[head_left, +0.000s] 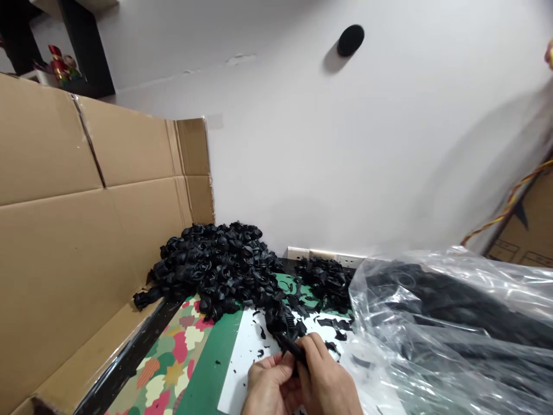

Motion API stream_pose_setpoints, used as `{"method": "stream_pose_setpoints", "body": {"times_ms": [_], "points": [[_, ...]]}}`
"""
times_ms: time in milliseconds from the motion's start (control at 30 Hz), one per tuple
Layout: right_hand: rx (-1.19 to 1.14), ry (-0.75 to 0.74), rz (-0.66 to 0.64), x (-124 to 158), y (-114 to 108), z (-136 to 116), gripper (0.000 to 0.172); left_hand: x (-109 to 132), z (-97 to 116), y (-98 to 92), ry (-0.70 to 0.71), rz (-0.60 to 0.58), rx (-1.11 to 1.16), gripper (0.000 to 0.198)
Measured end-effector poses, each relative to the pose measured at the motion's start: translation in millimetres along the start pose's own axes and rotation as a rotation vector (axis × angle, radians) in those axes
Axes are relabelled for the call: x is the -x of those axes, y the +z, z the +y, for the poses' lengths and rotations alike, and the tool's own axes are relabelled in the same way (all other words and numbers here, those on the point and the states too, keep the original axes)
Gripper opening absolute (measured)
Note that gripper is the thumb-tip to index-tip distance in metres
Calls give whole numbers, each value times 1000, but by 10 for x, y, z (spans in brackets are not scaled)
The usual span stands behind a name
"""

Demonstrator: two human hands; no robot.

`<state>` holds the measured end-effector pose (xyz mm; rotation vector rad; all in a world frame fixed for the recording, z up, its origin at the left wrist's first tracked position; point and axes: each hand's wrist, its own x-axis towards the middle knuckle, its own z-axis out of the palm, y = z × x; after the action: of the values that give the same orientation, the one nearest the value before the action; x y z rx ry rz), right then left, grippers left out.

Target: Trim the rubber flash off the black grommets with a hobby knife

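Note:
Both hands meet at the bottom centre, over a white sheet [237, 369] strewn with black scraps. My left hand [270, 383] is closed, thumb and fingers pinching a black rubbery part [296, 350]. Wrapped round the same part from the right is my right hand [324, 374]. The held part points up and left, and its lower end is hidden by the fingers. Just beyond it lie loose black ribbed parts, joined to a large heap [220, 265] of similar pieces. A smaller pile of black scraps [328, 282] sits behind my right hand.
A tall cardboard panel [56, 248] stands at the left. Clear plastic bags [432, 323] holding black items fill the right. A camouflage-patterned sheet [168, 369] lies at lower left. Behind are a white wall [302, 144] and power sockets [349, 261].

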<state>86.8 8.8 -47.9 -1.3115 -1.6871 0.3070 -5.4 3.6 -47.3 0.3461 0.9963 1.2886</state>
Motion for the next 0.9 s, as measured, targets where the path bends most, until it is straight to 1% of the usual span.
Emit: {"method": "stream_pose_setpoints", "body": {"times_ms": [100, 200, 267, 367, 433, 500, 567, 667, 767, 900], "points": [[-184, 58, 28, -16, -60, -91, 16, -7, -20, 7, -20, -7, 26, 30], [-364, 128, 42, -62, -120, -122, 21, 6, 0, -1, -12, -88, 17, 35], [-454, 224, 1, -99, -135, -94, 18, 4, 4, -9, 29, -126, -28, 37], [-555, 407, -117, -136, -130, -70, 19, -26, -15, -21, 132, -87, -124, 41], [-606, 460, -120, -144, -120, -109, 18, -49, -21, -29, 209, -41, -197, 43], [-562, 431, -59, -156, -110, -184, 18, -61, 0, -29, 284, 7, -270, 43], [-418, 343, -8, -192, -99, -267, 16, -57, 53, -11, 353, 65, -336, 42], [-224, 234, 1, -310, -79, -355, 14, -24, 168, 62, 432, 138, -376, 43], [-170, 236, -16, -462, -57, -395, 17, 15, 263, 145, 452, 161, -375, 46], [-172, 286, -59, -573, -43, -430, 24, 47, 302, 165, 411, 126, -385, 51]]}}
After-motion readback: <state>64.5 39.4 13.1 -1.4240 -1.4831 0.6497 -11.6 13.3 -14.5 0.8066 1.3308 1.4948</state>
